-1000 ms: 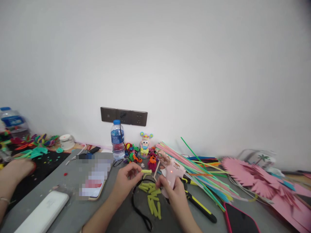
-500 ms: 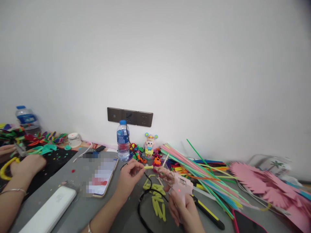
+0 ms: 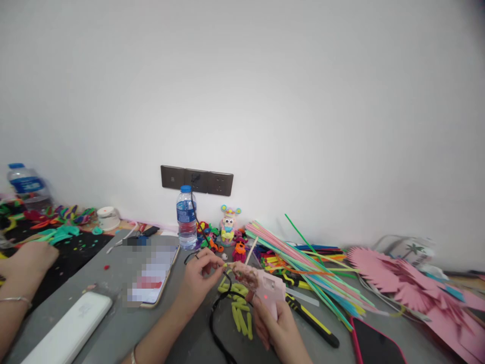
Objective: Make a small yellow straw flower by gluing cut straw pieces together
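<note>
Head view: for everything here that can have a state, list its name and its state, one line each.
Glue gun: held in the right hand, red light on
Left hand: pinching a yellow-green piece
Near bottle: upright, capped
Near-left phone: screen lit
Pink-edged phone: screen dark
Wall socket: black plug in middle panel

Soft, diffuse light on the wall (image 3: 265, 111); dim upper-right corner; slight blur.

- Glue gun (image 3: 270, 294): pale pink, one red dot.
- Short pieces (image 3: 235, 319), near: yellow-green.
- Cord (image 3: 211, 324): black.
- Knife (image 3: 312, 320): black and yellow.
- Right phone (image 3: 376, 344): black, bright pink edge.
- Wall (image 3: 242, 101), far: plain off-white.
</note>
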A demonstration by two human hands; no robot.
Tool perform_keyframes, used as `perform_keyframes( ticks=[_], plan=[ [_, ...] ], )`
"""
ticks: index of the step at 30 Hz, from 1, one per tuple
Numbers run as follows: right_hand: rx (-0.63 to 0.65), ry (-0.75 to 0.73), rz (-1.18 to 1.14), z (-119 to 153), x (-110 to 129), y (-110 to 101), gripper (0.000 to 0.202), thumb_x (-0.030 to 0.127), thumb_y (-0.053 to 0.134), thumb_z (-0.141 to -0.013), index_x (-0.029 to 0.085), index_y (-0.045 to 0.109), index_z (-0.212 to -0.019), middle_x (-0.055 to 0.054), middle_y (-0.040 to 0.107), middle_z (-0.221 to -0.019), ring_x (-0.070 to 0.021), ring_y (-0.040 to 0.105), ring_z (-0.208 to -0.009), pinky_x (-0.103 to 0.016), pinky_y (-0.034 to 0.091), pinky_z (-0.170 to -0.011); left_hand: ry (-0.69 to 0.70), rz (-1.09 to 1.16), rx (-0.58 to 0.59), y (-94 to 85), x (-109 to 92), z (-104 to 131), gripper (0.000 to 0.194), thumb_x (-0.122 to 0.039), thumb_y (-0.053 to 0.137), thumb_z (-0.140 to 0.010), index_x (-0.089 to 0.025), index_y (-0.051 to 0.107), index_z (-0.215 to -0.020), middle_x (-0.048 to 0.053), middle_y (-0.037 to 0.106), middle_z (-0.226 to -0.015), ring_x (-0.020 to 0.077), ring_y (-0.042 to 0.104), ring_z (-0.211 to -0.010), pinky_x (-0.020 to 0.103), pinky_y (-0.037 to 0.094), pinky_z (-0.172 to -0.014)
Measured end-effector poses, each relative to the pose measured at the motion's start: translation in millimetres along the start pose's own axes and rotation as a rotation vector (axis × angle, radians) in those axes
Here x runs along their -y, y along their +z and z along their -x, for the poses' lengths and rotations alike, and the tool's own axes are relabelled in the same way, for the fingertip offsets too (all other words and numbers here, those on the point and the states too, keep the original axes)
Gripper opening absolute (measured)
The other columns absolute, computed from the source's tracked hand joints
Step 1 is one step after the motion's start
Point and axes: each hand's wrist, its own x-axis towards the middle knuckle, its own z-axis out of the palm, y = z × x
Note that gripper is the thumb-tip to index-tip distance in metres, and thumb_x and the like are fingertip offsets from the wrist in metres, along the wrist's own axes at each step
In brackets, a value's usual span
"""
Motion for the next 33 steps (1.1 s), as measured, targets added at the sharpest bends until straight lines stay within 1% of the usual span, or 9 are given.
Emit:
perform_keyframes(
  ticks=[8, 12, 17, 19, 22, 24, 26, 29, 33],
  plan=[
    [-0.012, 0.035, -0.008, 0, 1, 0, 0.058, 0.070, 0.060, -0.073, 0.013, 0.060, -0.079, 0.011, 0.033, -0.039, -0.0050, 0.026, -0.030, -0.018, 0.021, -0.031, 0.007, -0.006, -0.016, 0.3, -3, 0, 0.008, -0.020, 0.061, -0.079, -0.017, 0.067, -0.074, 0.001, 0.055, -0.071, 0.0111, 0.047, -0.057, 0.021, 0.037, -0.053],
    [0.020, 0.046, 0.026, -1, 4, -1, 0.059, 0.074, 0.059, -0.069, 0.016, 0.056, -0.068, 0.010, 0.033, -0.037, -0.0053, 0.027, -0.029, -0.019, 0.021, -0.031, 0.012, -0.006, -0.012, -0.3, -4, -1, 0.008, -0.019, 0.061, -0.079, -0.017, 0.067, -0.075, 0.000, 0.055, -0.072, 0.0111, 0.047, -0.057, 0.021, 0.037, -0.053],
    [0.016, 0.018, 0.046, 2, 11, 0, 0.059, 0.072, 0.058, -0.073, 0.018, 0.044, -0.053, 0.009, 0.033, -0.038, -0.0037, 0.027, -0.031, -0.018, 0.021, -0.033, 0.027, -0.029, -0.015, -1.1, -2, 0, 0.008, -0.019, 0.060, -0.080, -0.018, 0.067, -0.076, 0.001, 0.055, -0.073, 0.0113, 0.048, -0.059, 0.021, 0.038, -0.053],
    [0.006, 0.024, 0.037, 3, 11, 1, 0.057, 0.071, 0.059, -0.072, 0.018, 0.045, -0.055, 0.010, 0.032, -0.039, -0.0041, 0.027, -0.031, -0.018, 0.022, -0.033, 0.035, -0.039, -0.015, -1.0, -1, 0, 0.009, -0.019, 0.060, -0.081, -0.018, 0.067, -0.076, 0.001, 0.056, -0.074, 0.0112, 0.048, -0.059, 0.021, 0.038, -0.054],
    [-0.028, 0.030, 0.021, 2, 8, 1, 0.055, 0.071, 0.061, -0.071, 0.017, 0.052, -0.065, 0.011, 0.032, -0.040, -0.0047, 0.026, -0.031, -0.018, 0.022, -0.032, 0.042, -0.059, -0.013, -0.9, -1, -1, 0.010, -0.020, 0.059, -0.082, -0.018, 0.067, -0.076, 0.001, 0.056, -0.073, 0.0112, 0.048, -0.059, 0.021, 0.038, -0.054],
    [-0.041, 0.027, 0.024, 1, 6, 0, 0.055, 0.071, 0.061, -0.071, 0.016, 0.053, -0.067, 0.011, 0.032, -0.040, -0.0050, 0.026, -0.031, -0.018, 0.022, -0.032, 0.042, -0.067, -0.011, -1.0, -2, -1, 0.010, -0.020, 0.060, -0.083, -0.018, 0.067, -0.076, 0.001, 0.056, -0.073, 0.0116, 0.049, -0.060, 0.021, 0.038, -0.054],
    [-0.023, 0.021, 0.040, 0, 6, -1, 0.055, 0.071, 0.060, -0.071, 0.017, 0.051, -0.061, 0.010, 0.032, -0.038, -0.0046, 0.026, -0.030, -0.018, 0.021, -0.032, 0.047, -0.065, -0.008, -1.2, -2, -1, 0.009, -0.019, 0.060, -0.082, -0.018, 0.067, -0.077, 0.001, 0.057, -0.074, 0.0118, 0.050, -0.061, 0.021, 0.039, -0.055],
    [0.021, 0.012, 0.069, -1, 8, -2, 0.059, 0.071, 0.058, -0.074, 0.019, 0.041, -0.050, 0.009, 0.032, -0.036, -0.0039, 0.026, -0.030, -0.018, 0.019, -0.033, 0.068, -0.056, -0.014, -1.6, -2, 0, 0.008, -0.017, 0.061, -0.081, -0.019, 0.068, -0.077, 0.000, 0.058, -0.075, 0.0111, 0.050, -0.060, 0.021, 0.039, -0.055],
    [0.039, 0.028, 0.067, -1, 11, -2, 0.057, 0.072, 0.058, -0.072, 0.020, 0.042, -0.054, 0.009, 0.031, -0.038, -0.0047, 0.028, -0.030, -0.019, 0.020, -0.033, 0.081, -0.061, -0.029, -2.0, -3, 0, 0.009, -0.017, 0.061, -0.082, -0.019, 0.068, -0.077, 0.000, 0.059, -0.076, 0.0113, 0.050, -0.061, 0.021, 0.039, -0.056]
  ],
)
